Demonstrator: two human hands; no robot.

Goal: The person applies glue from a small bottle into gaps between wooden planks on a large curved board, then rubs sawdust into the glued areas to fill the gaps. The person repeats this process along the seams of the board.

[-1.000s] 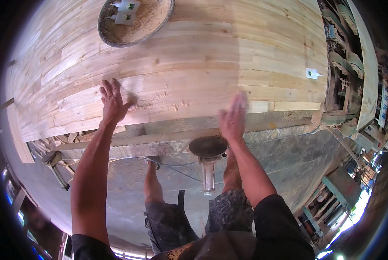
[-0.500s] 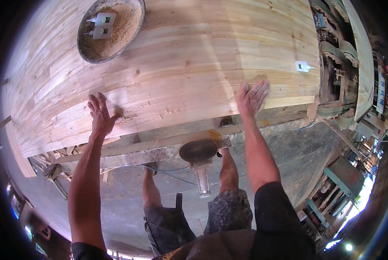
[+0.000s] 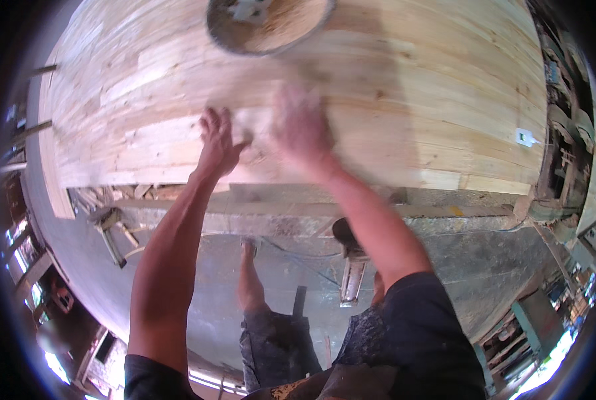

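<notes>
A broad panel of joined light wood strips [image 3: 371, 73] lies in front of me. My left hand [image 3: 219, 145] rests on its near part, fingers and thumb stretched out, with nothing held. To its right my right hand [image 3: 304, 130] is smeared by motion; it looks flat on the wood with its fingers reaching forward, and I see nothing in it. Beyond both hands sits a dark round bowl [image 3: 234, 48] of pale wood dust, partly cut off by the upper edge. White squeeze bottles [image 3: 250, 11] lie in the dust. Another small white bottle [image 3: 525, 138] lies at the panel's right end.
Dusty machinery [image 3: 568, 127] borders the panel on the right. A long beam [image 3: 258, 223] runs under the near edge, with a dark round pad on a metal post [image 3: 352, 283] before it. Wood scraps [image 3: 148, 192] lie below the panel at left.
My right hand has swept left across the panel, close to the left hand. My view has shifted left, so the bowl and bottles appear further right.
</notes>
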